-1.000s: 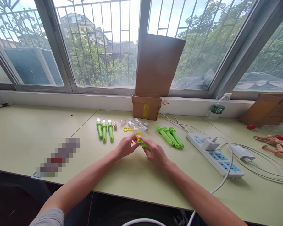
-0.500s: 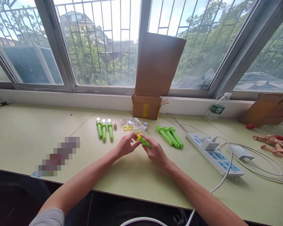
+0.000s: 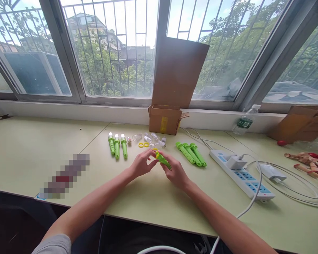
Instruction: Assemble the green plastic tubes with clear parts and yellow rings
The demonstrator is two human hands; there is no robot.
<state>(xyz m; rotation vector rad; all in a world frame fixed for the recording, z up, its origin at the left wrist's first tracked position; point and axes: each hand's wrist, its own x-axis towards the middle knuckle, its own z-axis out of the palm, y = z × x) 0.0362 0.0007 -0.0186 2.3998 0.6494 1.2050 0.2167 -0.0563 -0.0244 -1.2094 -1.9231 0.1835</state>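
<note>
My right hand [image 3: 175, 171] grips a green plastic tube [image 3: 164, 161] above the table, its end pointing up and left. At that end sits a yellow ring [image 3: 156, 153], which the fingertips of my left hand [image 3: 142, 163] pinch. To the left lie three assembled green tubes with clear caps [image 3: 117, 145]. Three bare green tubes [image 3: 191, 153] lie to the right. Two loose yellow rings [image 3: 143, 144] and several clear caps [image 3: 152, 138] rest behind my hands.
A small open cardboard box [image 3: 164, 119] stands at the window sill. A white power strip [image 3: 241, 173] with plugs and cables lies to the right. A water bottle [image 3: 245, 121], wooden figure parts [image 3: 308, 160] and a blurred item [image 3: 65, 175] also lie about.
Both hands have lifted the green tube slightly and tilted its ringed end upward; my left fingers have shifted on the yellow ring. Everything else stays in place.
</note>
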